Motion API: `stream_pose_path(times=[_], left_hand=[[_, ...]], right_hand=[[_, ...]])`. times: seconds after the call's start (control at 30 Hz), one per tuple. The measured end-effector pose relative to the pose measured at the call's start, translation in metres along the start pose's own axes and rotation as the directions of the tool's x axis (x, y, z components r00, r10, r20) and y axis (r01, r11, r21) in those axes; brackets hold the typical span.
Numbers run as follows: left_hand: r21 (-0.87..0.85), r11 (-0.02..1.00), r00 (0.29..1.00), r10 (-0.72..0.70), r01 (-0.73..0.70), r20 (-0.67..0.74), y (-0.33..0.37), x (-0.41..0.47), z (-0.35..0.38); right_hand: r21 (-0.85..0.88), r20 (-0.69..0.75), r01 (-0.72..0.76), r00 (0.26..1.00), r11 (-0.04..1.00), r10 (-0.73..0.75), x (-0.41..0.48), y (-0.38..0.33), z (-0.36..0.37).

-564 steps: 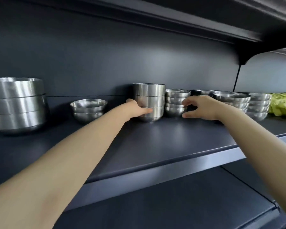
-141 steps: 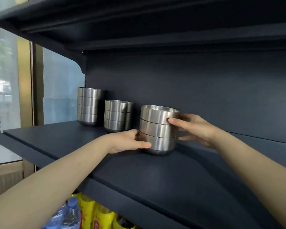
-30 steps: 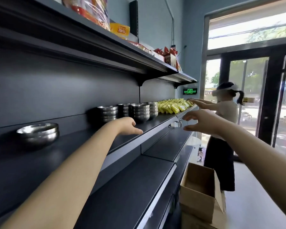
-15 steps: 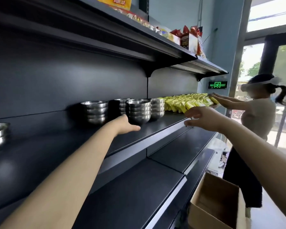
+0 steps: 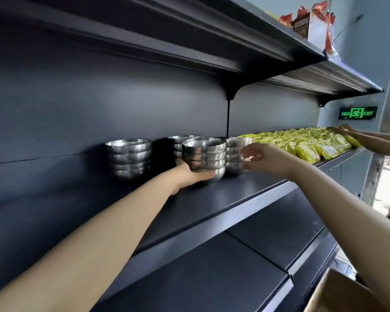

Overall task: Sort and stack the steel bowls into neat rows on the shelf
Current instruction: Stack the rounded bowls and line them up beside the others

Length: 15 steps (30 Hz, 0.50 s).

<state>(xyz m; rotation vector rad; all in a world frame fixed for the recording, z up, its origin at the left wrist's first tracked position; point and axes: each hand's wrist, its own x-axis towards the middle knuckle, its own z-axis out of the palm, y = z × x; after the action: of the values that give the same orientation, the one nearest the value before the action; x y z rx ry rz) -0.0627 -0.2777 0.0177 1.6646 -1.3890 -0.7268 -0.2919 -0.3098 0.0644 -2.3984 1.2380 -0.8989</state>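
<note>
A front stack of steel bowls (image 5: 204, 154) is gripped at its base by the left hand (image 5: 188, 175), thumb curled beneath the lowest bowl; the stack sits near the front of the dark shelf (image 5: 245, 192). The right hand (image 5: 265, 157) is held with fingers spread and relaxed, holding nothing, just in front of a right stack of bowls (image 5: 233, 152); contact cannot be told. A left stack (image 5: 128, 157) stands apart, and a rear stack (image 5: 178, 140) is partly hidden behind the gripped one. Yellow packets (image 5: 313, 146) are laid further right, where another person's hand (image 5: 347, 129) rests on them.
</note>
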Motion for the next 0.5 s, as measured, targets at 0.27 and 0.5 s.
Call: stream_pose_path(times=[0.27, 0.5], left_hand=[[-0.113, 0.984, 0.985, 0.128, -0.141, -0.117, -0.006, 0.003, 0.010], [-0.104, 0.993, 0.998, 0.058, -0.059, -0.015, -0.007, -0.039, -0.015]], right_hand=[[0.076, 0.096, 0.110, 0.989, 0.991, -0.117, 0.069, 0.018, 0.015], [0.414, 0.281, 0.133, 0.923, 0.900, -0.265, 0.079, 0.017, 0.029]])
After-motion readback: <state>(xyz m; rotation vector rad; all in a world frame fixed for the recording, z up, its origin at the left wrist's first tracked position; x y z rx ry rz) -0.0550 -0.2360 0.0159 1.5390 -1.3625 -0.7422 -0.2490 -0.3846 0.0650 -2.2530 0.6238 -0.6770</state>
